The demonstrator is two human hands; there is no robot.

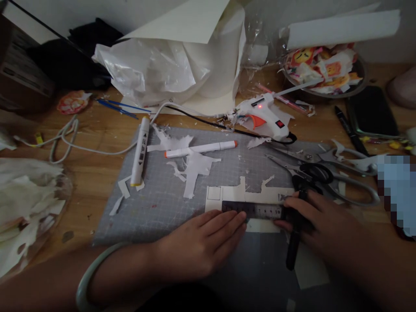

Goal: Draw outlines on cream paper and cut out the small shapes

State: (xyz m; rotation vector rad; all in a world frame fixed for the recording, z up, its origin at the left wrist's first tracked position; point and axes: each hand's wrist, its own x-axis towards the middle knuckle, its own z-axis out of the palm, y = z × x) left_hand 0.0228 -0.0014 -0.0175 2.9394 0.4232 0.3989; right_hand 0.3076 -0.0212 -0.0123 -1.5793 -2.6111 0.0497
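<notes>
My left hand point(211, 240) lies flat with fingers extended over a metal ruler point(264, 211) and the cream paper point(234, 194) under it. The paper has ragged cut edges and a small drawn square. At the ruler's right end, my right hand point(312, 216) has its fingers closed around a black pen point(293, 249), which slants down toward me. Its fingertips also touch the ruler's end and the paper. Paper and ruler rest on a grey cutting mat point(152, 212).
Scissors point(354, 186) lie right of the paper, near a black marker point(346, 125). A glue gun point(266, 115) with a lit red light sits behind. Two white markers point(140, 151), paper scraps, a scrap-filled bowl point(364, 84) and a white cable point(120, 151) surround the mat.
</notes>
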